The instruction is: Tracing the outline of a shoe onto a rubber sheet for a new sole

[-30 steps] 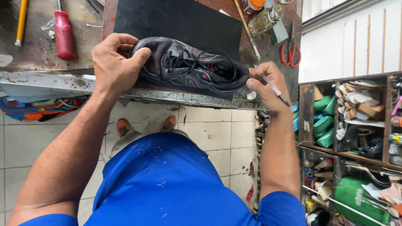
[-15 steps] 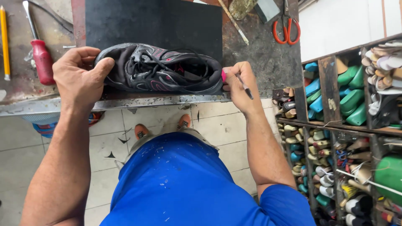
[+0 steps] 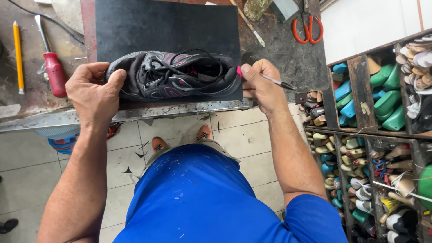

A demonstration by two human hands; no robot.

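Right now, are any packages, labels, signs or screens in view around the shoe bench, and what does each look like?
None can be made out: no package, sign or screen.
The nearest to a label is a small pink tab at the toe of the black shoe, beside the right hand.

black sneaker [image 3: 175,75] with pink trim, lying sideways on a black rubber sheet [image 3: 166,27]; slim pen [image 3: 278,82] at its toe

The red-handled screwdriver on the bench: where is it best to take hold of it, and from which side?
Probably by the thick red handle of the screwdriver, coming from above. It lies flat on the workbench, handle end toward the near edge, thin shaft pointing away. The left hand, which holds the heel of the shoe, is nearest.
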